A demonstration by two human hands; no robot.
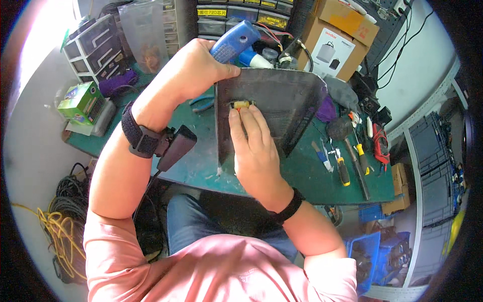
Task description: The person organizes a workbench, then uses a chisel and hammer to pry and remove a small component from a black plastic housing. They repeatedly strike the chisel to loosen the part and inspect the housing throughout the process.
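My left hand [204, 70] is closed around a blue tool with a textured grip [235, 41]. Its thumb lies at the top left corner of a dark, flat-faced panel or casing [287, 90], which stands on the green bench; most of the left fingers are out of sight. My right hand [256, 151] lies against the panel's face with fingers stretched out and close together. Its fingertips touch a small yellowish part [242, 104] in a slot in the panel. Below that part a bit of red shows; the fingers cover the rest.
Screwdrivers [343, 171], a dark rod [356, 168] and a red meter [381, 143] lie on the green bench [201, 173] at right. A cardboard box [339, 38] and drawer units [93, 50] stand behind. Coiled cables [73, 201] hang at left.
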